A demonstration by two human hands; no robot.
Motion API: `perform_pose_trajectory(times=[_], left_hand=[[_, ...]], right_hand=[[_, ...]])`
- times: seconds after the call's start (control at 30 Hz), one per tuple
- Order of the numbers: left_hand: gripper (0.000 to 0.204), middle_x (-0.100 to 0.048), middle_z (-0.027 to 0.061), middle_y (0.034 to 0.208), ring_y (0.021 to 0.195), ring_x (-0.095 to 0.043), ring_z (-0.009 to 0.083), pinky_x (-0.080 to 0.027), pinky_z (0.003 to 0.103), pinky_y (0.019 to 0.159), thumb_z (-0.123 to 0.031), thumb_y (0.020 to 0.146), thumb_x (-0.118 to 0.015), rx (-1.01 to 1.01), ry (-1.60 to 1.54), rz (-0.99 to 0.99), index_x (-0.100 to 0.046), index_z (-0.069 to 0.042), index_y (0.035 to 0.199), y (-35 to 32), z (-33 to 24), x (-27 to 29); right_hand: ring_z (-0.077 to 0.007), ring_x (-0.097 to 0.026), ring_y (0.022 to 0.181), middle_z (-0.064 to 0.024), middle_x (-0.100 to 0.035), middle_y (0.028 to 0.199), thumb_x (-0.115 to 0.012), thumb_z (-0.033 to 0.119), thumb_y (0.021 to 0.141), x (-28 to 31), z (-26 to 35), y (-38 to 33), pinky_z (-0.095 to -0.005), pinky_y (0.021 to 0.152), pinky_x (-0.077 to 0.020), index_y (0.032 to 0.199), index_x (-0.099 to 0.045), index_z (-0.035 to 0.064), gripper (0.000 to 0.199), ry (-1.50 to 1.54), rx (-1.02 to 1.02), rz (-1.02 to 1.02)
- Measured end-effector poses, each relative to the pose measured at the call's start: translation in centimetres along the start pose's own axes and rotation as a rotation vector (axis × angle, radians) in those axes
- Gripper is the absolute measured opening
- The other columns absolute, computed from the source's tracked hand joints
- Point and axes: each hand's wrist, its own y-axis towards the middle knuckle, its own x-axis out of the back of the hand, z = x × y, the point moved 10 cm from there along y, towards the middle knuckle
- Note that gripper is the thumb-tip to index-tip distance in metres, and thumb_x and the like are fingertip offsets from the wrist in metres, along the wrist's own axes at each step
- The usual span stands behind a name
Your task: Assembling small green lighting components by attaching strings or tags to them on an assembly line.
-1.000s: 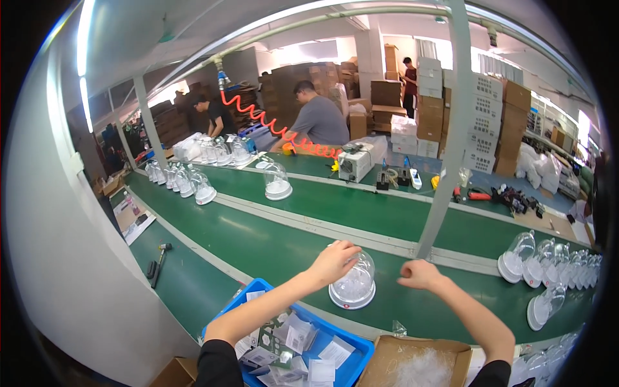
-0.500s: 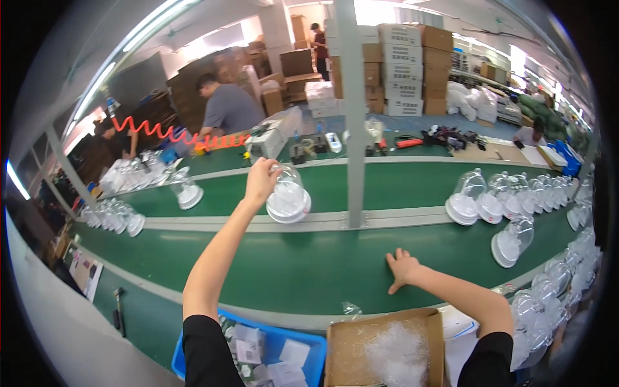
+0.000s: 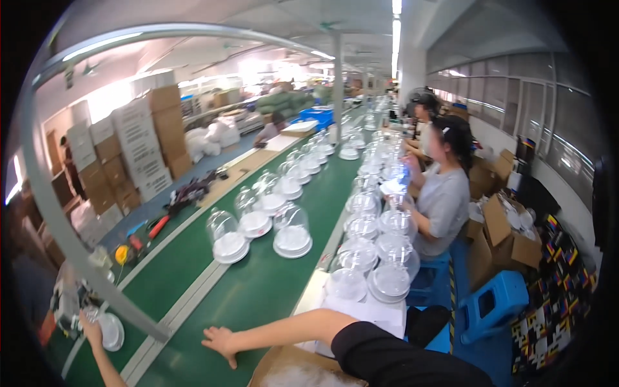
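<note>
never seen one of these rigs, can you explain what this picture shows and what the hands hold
No robot here: this bent picture comes from a fisheye camera on a person's head. The bare left hand is at a clear, white-based dome; whether it grips is unclear. The bare right hand is spread over the green work surface, holding nothing. More clear domes on round white bases stand on it; a brown cardboard box with wispy white material sits at the lower edge.

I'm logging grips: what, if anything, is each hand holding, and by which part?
The left hand is at the clear upper part of a white-based dome; grip or touch can't be told. The spread right hand holds nothing.
</note>
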Motion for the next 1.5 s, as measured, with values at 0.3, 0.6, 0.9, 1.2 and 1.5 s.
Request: perform_pose_trajectory(times=[0.3, 0.6, 0.9, 1.2, 1.5], left_hand=[[0.051, -0.056, 0.021, 0.123, 0.116, -0.053, 0.0329, -0.042, 0.042, 0.1, -0.005, 0.076, -0.059, -0.264, -0.05, -0.127, -0.052, -0.001, 0.127, -6.5, -1.0, 0.4], [0.034, -0.066, 0.0126, 0.103, 0.093, -0.063, 0.0206, -0.05, 0.031, 0.086, -0.015, 0.083, -0.068, -0.133, -0.117, 0.351, -0.06, -0.002, 0.114, -7.4, -10.4, -3.1], [0.018, -0.066, 0.0122, 0.09, 0.079, -0.061, 0.0235, -0.05, 0.031, 0.075, -0.004, 0.09, -0.055, -0.171, -0.175, 0.438, -0.064, -0.002, 0.105, -23.9, -31.9, 9.1], [0.028, -0.061, 0.0099, 0.078, 0.067, -0.062, 0.0286, -0.05, 0.038, 0.058, 0.0, 0.067, -0.065, -0.654, -0.296, 0.675, -0.065, -0.007, 0.094, -41.3, -52.4, 14.3], [0.011, -0.066, 0.0132, 0.086, 0.073, -0.064, 0.0314, -0.051, 0.038, 0.064, -0.007, 0.082, -0.061, 0.024, -0.438, 0.556, -0.065, -0.005, 0.092, -47.0, -45.2, 10.6]], right_hand=[[-0.0422, -0.028, 0.136, -0.0276, -0.023, 0.149, -0.09, 0.051, 0.039, -0.4, 0.8, -0.8, -0.0521, 0.107, -0.0311, 0.142, -0.035, 0.0102, 0.124, 0.034, -0.038, 0.041], [-0.0408, -0.013, 0.143, -0.0272, -0.005, 0.155, -0.091, 0.056, 0.036, -3.9, -1.0, 1.8, -0.0443, 0.11, -0.0254, 0.151, -0.014, 0.0072, 0.146, 0.045, -0.101, 0.15], [-0.0393, -0.012, 0.143, -0.0257, -0.008, 0.155, -0.093, 0.054, 0.027, -3.2, 2.1, 2.8, -0.0439, 0.109, -0.0262, 0.149, -0.017, 0.006, 0.151, 0.019, -0.159, 0.152], [-0.037, -0.064, 0.077, -0.0196, -0.066, 0.078, -0.076, 0.034, 0.059, 3.6, 4.7, -3.1, -0.0458, 0.073, -0.052, 0.085, -0.07, 0.0025, 0.041, 0.382, 0.278, -0.183], [-0.0315, -0.063, 0.081, -0.015, -0.064, 0.091, -0.07, 0.024, 0.077, 5.3, 6.5, -24.9, -0.0409, 0.072, -0.051, 0.104, -0.063, 0.0042, 0.035, 0.23, 0.441, -0.145]])
